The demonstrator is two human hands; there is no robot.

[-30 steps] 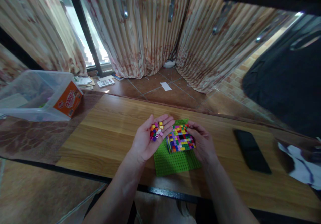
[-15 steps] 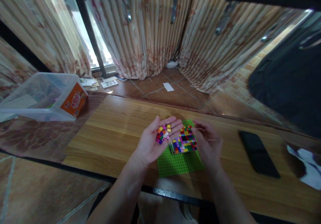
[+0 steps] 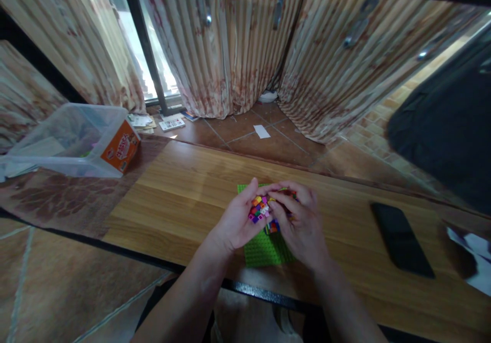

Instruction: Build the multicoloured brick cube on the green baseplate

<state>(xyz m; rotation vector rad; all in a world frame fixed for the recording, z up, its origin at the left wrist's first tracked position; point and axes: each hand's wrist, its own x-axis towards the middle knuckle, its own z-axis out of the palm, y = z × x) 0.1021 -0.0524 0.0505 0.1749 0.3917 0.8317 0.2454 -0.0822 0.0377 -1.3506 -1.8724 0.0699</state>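
Note:
My left hand (image 3: 238,223) is palm up and cups a small heap of loose toy bricks (image 3: 260,210) in yellow, orange, purple, pink, white and other colours. Over that palm, my right hand (image 3: 301,225) has its thumb and forefinger pinched at a brick on the heap's right side; the fingertips partly cover it. Below both hands a green studded baseplate (image 3: 264,251) lies on the table. A multicoloured brick build (image 3: 273,226) stands on it, mostly hidden behind my hands.
The wooden table (image 3: 184,194) has a dark front edge. A black phone (image 3: 401,238) and crumpled white paper (image 3: 470,253) lie to the right. At the far left stands a clear plastic bin (image 3: 72,143) with an orange label. Curtains (image 3: 215,51) hang behind.
My right hand has moved left from beside the brick build to the heap in my left palm. It now hides most of the build. The view has shifted slightly.

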